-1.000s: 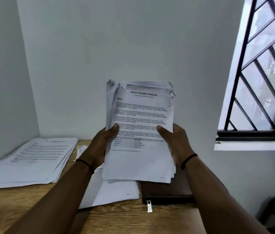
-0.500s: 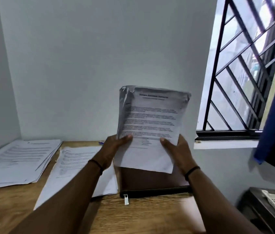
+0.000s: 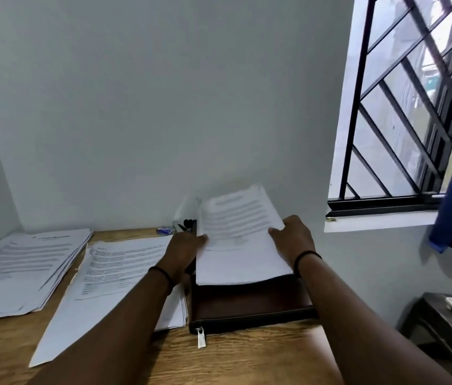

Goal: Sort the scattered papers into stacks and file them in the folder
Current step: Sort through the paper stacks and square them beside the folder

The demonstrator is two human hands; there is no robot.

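Two sorted stacks — a far-left stack (image 3: 22,269) and a middle stack (image 3: 113,276) — lay unfiled on the desk (image 3: 247,354). A third sheaf (image 3: 238,240) was gripped by the left hand (image 3: 184,248) and right hand (image 3: 293,237) over the closed folder (image 3: 250,307) — filing apparently remained.

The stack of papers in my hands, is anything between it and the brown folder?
Nothing visible does. The stack already lies low over the brown folder, held by the left hand and right hand at its sides. The folder's cover looks shut, with the zipper pull at its front corner, so that may still need opening.
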